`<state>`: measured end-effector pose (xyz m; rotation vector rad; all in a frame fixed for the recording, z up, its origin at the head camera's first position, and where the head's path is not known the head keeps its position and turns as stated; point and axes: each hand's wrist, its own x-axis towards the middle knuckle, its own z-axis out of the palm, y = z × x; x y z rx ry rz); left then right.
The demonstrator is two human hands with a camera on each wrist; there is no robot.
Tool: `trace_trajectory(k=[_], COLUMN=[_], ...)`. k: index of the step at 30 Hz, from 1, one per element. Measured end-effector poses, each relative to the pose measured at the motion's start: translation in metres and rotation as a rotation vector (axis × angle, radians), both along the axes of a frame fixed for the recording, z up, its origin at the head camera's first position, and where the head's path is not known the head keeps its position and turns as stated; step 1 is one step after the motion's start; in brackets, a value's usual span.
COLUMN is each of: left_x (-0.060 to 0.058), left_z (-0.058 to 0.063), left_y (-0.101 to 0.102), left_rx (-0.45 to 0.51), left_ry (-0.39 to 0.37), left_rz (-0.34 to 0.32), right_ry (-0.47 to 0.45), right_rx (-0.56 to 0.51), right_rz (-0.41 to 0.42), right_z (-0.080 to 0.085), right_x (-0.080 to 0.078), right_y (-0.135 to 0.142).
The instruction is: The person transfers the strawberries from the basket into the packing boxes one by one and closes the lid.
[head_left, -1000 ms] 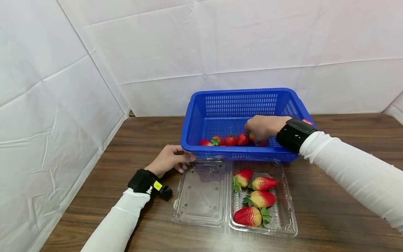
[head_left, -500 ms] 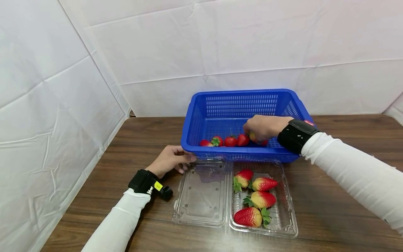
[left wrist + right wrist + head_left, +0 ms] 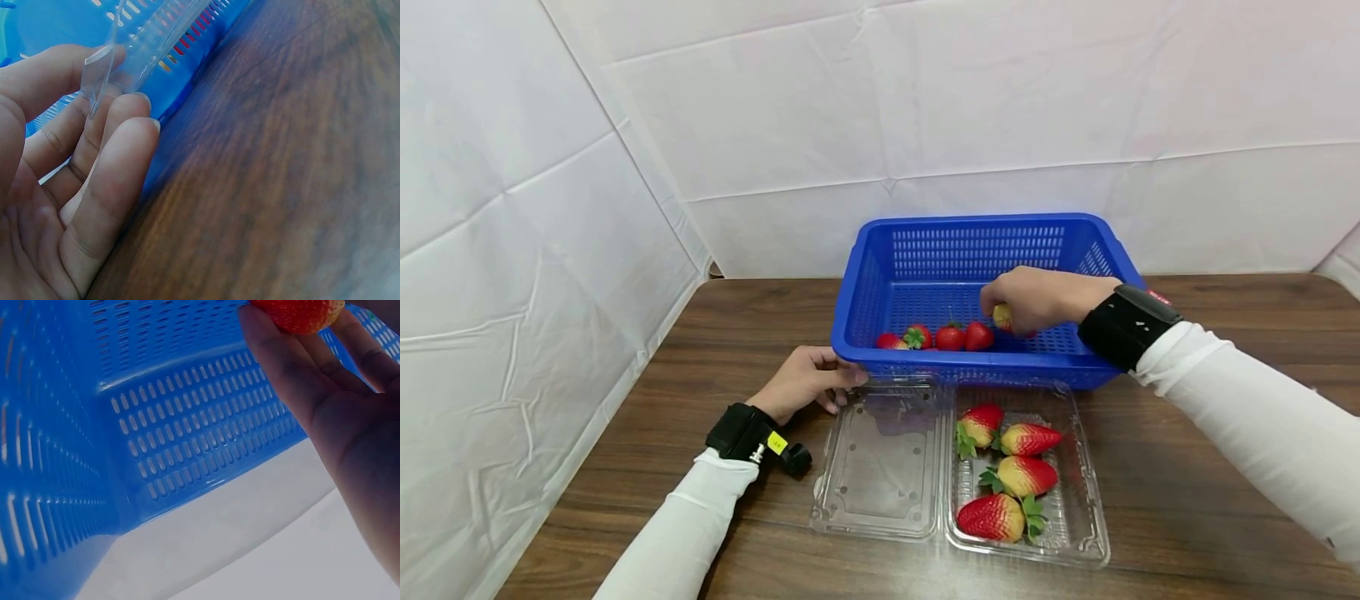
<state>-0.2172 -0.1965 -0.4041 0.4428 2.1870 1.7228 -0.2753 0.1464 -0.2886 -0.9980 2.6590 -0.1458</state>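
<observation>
In my head view, the right hand (image 3: 1047,298) is inside the blue basket (image 3: 977,252), its fingers curled around a strawberry (image 3: 1002,317). The berry's yellow side peeks out beneath the knuckles, and the wrist crosses above the basket's right rim. To the left of that grip, a row of loose strawberries (image 3: 950,337) lies along the near wall; behind it I see slotted floor running to the far wall. The left hand (image 3: 808,385) is at the far left corner of a clear lid (image 3: 880,467), which lies just left of a clear tray (image 3: 1063,521). Four strawberries (image 3: 1028,475) sit in the tray, with ribbed floor showing along its right side. Wooden table (image 3: 1210,500) extends past both sides.

My left wrist view shows the thin plastic edge pinched between thumb and bent fingers, close beside the basket's slotted wall.

In my right wrist view, the strawberry sits between thumb and fingertips, the grip closed to the fruit's width. A slotted wall and a basket corner lie beyond the hand.
</observation>
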Motion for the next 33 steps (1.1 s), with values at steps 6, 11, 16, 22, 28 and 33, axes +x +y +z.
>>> trace_trajectory(k=[6, 11, 16, 22, 28, 33], left_x=[0.000, -0.001, -0.001, 0.000, 0.001, 0.000], left_z=[0.002, 0.001, 0.000, 0.000, 0.002, 0.002], left_y=[0.000, 0.000, 0.000, 0.001, 0.001, 0.000], left_rx=[0.001, -0.003, 0.000, 0.002, 0.006, 0.004], left_ry=[0.000, 0.000, -0.006, -0.002, -0.007, -0.007], left_rz=[0.003, 0.009, 0.014, 0.006, 0.007, 0.007], right_ry=[0.024, 0.065, 0.109, 0.140, 0.176, 0.215], right_rx=[-0.039, -0.061, -0.099, -0.158, -0.215, -0.248], right_rz=[-0.010, -0.008, -0.010, -0.011, -0.031, -0.050], right_z=[0.003, 0.006, 0.013, 0.022, 0.033, 0.039], right_x=[0.003, 0.005, 0.010, 0.016, 0.021, 0.025], right_y=[0.003, 0.002, 0.002, 0.004, 0.010, 0.014])
